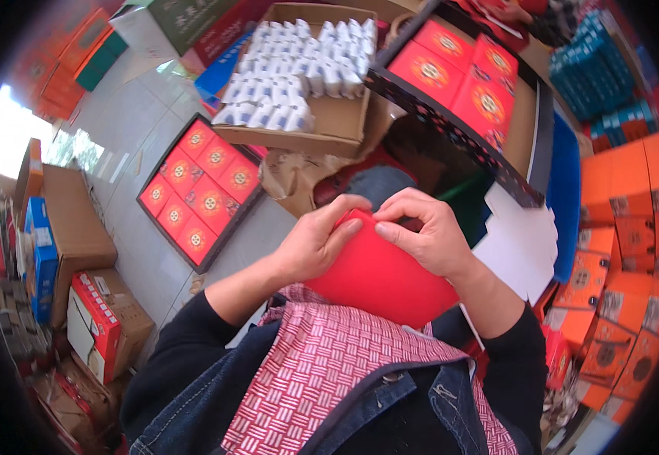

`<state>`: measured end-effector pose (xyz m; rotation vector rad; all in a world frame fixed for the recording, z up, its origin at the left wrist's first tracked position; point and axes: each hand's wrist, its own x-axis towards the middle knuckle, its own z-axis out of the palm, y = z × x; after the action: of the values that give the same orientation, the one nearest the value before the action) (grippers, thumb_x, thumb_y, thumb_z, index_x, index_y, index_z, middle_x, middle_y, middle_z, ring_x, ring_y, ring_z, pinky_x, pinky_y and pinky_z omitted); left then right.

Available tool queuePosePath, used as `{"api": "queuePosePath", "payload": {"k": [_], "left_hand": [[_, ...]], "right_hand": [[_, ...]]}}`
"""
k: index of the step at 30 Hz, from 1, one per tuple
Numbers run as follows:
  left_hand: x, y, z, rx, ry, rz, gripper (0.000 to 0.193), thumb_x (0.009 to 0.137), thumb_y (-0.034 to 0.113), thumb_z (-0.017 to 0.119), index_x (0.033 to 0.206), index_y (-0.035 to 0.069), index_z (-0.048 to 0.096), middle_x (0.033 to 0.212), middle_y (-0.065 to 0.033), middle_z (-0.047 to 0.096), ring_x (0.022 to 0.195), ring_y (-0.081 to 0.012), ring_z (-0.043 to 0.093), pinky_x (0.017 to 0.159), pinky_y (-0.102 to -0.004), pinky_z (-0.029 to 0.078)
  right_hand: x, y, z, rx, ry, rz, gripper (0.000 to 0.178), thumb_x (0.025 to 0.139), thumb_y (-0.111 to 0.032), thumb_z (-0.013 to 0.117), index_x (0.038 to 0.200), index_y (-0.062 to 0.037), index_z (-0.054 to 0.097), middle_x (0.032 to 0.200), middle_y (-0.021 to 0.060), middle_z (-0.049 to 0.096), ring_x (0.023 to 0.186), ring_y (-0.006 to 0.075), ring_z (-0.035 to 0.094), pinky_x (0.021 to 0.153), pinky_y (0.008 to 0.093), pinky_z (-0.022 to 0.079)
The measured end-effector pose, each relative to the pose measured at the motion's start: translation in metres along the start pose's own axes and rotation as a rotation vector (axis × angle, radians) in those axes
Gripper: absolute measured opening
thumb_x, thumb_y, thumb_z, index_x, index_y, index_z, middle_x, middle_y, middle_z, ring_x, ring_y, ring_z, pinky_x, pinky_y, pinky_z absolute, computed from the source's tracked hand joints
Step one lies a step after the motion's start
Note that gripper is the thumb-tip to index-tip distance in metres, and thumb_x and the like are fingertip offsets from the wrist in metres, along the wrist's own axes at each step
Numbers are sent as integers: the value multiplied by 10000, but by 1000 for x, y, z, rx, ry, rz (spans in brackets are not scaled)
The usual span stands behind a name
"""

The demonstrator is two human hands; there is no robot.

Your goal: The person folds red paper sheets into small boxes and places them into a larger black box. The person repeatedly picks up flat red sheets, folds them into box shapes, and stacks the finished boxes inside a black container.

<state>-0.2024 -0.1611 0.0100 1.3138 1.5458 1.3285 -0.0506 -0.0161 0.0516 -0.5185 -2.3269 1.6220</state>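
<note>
A smooth red sheet [381, 282], which looks like paper or thin card, is held up in front of my chest. My left hand [320, 240] pinches its top edge between thumb and fingers. Close beside it, my right hand [429, 232] pinches the same edge, its fingertips almost touching those of the left. The sheet's lower part spreads out over my checked red-and-white apron [329, 356]. Whether it is folded or a single layer at the pinched edge, I cannot tell.
Ahead, a cardboard tray [345, 125] holds many small white packets. A dark tray [451, 125] with red square boxes stands right of it; another dark-rimmed tray [207, 262] lies on the floor at left. Orange boxes [610, 303] are stacked right, cartons [79, 227] left. Another person's hand [508, 11] shows at the top.
</note>
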Motion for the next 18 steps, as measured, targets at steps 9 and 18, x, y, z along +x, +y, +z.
{"api": "queuePosePath", "payload": {"k": [9, 18], "left_hand": [[-103, -118, -106, -482, 878, -386, 393, 1034, 296, 337, 1276, 15, 464, 1265, -132, 537, 1155, -235, 539, 995, -363, 432], [-127, -151, -96, -1324, 1014, -356, 495, 1004, 383, 408, 1338, 19, 433, 1321, -152, 522, 1178, -283, 545, 996, -438, 457]], "right_hand": [[221, 66, 61, -412, 9, 175, 643, 718, -479, 730, 1050, 60, 618, 1134, 246, 613, 1021, 353, 620, 885, 408, 481], [259, 192, 59, -88, -57, 422, 398, 669, -210, 738, 972, 39, 667, 886, 163, 696, 791, 264, 677, 707, 357, 525]]}}
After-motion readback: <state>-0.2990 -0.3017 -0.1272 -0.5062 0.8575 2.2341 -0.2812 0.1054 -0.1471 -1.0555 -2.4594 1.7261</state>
